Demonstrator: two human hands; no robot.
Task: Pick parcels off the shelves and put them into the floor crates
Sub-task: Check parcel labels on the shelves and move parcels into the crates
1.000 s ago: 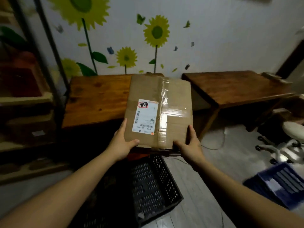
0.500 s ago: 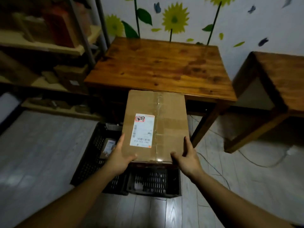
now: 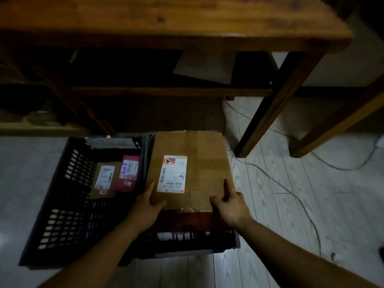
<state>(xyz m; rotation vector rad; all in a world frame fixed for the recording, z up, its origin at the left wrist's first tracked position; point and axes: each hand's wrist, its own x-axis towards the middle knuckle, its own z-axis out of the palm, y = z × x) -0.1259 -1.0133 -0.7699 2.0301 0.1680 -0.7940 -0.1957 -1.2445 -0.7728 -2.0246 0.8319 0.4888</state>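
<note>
A flat brown cardboard parcel (image 3: 199, 169) with a white shipping label lies over the right black floor crate (image 3: 187, 244), on or just above a dark red item inside it. My left hand (image 3: 148, 206) grips its near left corner, thumb on top. My right hand (image 3: 230, 202) holds the near right corner, fingers partly raised. The left black crate (image 3: 62, 204) holds a small brown parcel (image 3: 104, 179) and a magenta parcel (image 3: 127, 173).
A wooden table (image 3: 187, 19) stands just beyond the crates, its leg (image 3: 268, 113) right of the parcel. A second wooden table leg (image 3: 336, 125) is farther right. Cables (image 3: 291, 190) trail over the pale plank floor. A low shelf (image 3: 41, 127) is at left.
I have lowered the parcel from chest height down onto the right crate, and my view has tipped down from the wall and tabletops to the floor.
</note>
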